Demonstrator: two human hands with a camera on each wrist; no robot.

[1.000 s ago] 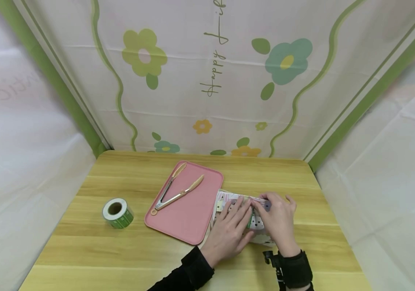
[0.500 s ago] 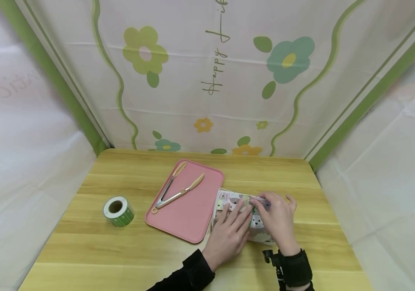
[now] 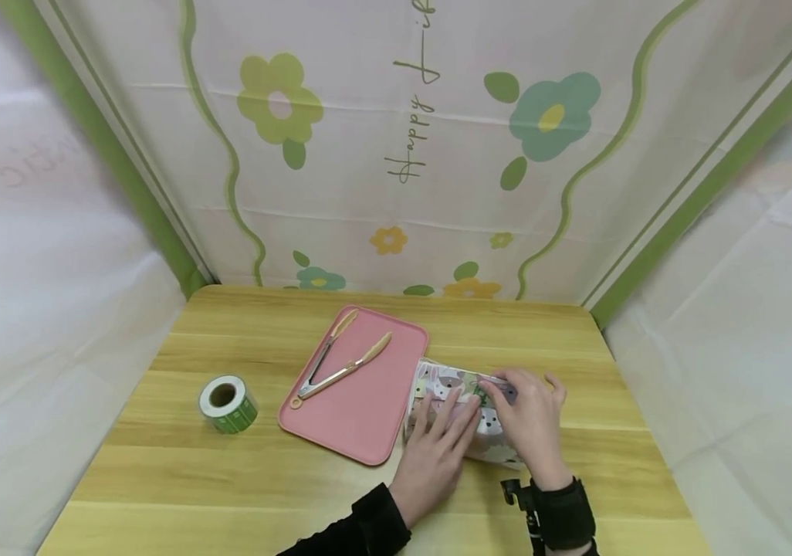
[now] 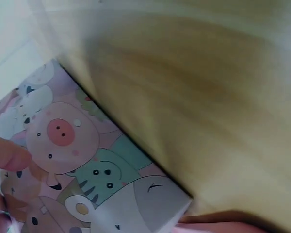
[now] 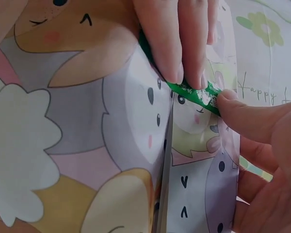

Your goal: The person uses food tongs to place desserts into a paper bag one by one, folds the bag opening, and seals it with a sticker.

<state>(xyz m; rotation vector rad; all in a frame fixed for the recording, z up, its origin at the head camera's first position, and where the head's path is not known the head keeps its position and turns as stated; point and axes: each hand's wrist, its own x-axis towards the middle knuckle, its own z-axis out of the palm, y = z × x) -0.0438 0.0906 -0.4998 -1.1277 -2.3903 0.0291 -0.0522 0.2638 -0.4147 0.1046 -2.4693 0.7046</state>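
Note:
A box (image 3: 496,444) covered in cartoon-animal paper sits at the right front of the table. My left hand (image 3: 429,467) rests on its top with fingers stretched and spread. My right hand (image 3: 531,421) grips the far edge: its thumb (image 5: 252,116) presses one end of a green sticker (image 5: 199,97), and its other fingers reach behind the box. That sticker bridges a dark seam between two paper-covered parts. Left fingertips lie on or beside its other end in the right wrist view. Printed pig and cat faces (image 4: 63,138) show in the left wrist view.
A pink tray (image 3: 361,421) lies left of the box, its edge close to it. Metal tongs (image 3: 330,380) with beige tips spread open on the tray. Farther left stands a roll of green-and-white stickers (image 3: 228,405). White flowered cloth (image 3: 340,193) encloses the wooden table (image 3: 160,471).
My left hand has slid back toward me over the box top, uncovering more of the green sticker. The right hand has stayed at the far edge.

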